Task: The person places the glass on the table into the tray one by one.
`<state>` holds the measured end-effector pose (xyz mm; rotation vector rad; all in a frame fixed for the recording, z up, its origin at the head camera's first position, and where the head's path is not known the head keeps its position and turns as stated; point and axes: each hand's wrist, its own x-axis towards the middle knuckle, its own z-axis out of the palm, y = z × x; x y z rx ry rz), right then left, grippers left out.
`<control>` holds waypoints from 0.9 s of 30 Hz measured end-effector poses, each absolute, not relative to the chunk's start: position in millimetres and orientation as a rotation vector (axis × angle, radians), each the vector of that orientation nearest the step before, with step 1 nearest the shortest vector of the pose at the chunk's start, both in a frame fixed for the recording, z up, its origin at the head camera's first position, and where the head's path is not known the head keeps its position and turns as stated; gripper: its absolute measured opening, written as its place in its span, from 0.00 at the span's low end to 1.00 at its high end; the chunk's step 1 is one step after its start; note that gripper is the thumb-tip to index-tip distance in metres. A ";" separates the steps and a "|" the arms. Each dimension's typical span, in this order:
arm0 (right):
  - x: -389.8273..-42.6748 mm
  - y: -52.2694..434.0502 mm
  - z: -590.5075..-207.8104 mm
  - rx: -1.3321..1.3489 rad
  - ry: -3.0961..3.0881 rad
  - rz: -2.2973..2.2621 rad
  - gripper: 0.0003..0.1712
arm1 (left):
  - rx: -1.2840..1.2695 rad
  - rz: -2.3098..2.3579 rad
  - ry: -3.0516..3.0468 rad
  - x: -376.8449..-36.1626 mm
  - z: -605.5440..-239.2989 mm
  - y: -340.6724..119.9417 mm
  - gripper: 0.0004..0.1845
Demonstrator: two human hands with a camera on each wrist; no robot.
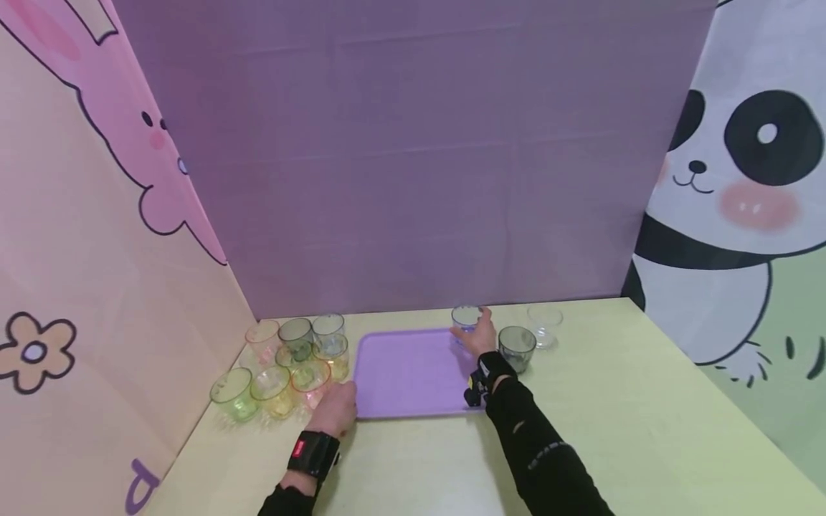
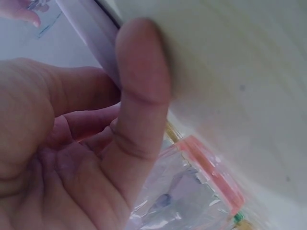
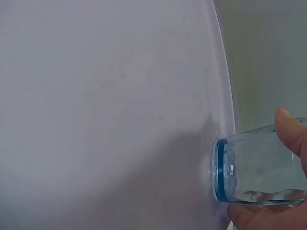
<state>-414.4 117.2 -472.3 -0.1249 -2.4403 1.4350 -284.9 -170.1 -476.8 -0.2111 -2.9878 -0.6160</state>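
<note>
My right hand (image 1: 479,338) pinches a clear blue-rimmed cup (image 1: 466,317) at the far right corner of the purple tray (image 1: 413,373). In the right wrist view the blue-rimmed cup (image 3: 259,167) lies between a finger above and the thumb below, its rim over the tray (image 3: 120,120). My left hand (image 1: 335,408) sits at the tray's near left corner, beside a pink-rimmed cup (image 1: 311,380). Seen from the left wrist, its fingers (image 2: 86,120) are curled by the tray rim (image 2: 91,33), and the pink-rimmed cup (image 2: 201,191) lies just past them. Whether they grip anything is hidden.
Several tinted cups cluster left of the tray, among them a green cup (image 1: 232,393) and a yellow cup (image 1: 271,390). A grey cup (image 1: 516,347) and a clear cup (image 1: 544,324) stand right of it. Cloth walls enclose the yellow table (image 1: 645,416) on three sides.
</note>
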 end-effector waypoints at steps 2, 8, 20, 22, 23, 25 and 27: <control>-415.4 117.6 -471.6 -0.130 -2.443 1.444 0.50 | -0.211 -0.615 -2.985 -285.5 -477.0 -170.5 0.05; -415.6 115.4 -471.8 -0.144 -2.407 1.460 0.51 | -0.220 -0.588 -2.969 -286.0 -476.9 -170.7 0.05; -410.7 111.0 -474.0 -0.176 -2.387 1.409 0.62 | -0.196 -0.589 -3.000 -285.0 -475.1 -168.5 0.04; -410.6 109.6 -471.6 -0.169 -2.385 1.391 0.62 | -0.189 -0.605 -2.999 -284.6 -475.2 -168.1 0.04; -410.7 108.9 -470.0 -0.165 -2.383 1.383 0.62 | -0.187 -0.609 -2.999 -284.3 -475.1 -167.9 0.04; -410.4 108.1 -466.5 -0.161 -2.388 1.361 0.61 | -0.173 -0.628 -3.004 -283.9 -475.1 -167.6 0.04; -410.0 108.1 -462.3 -0.153 -2.403 1.356 0.60 | -0.166 -0.631 -3.008 -284.1 -475.4 -168.0 0.04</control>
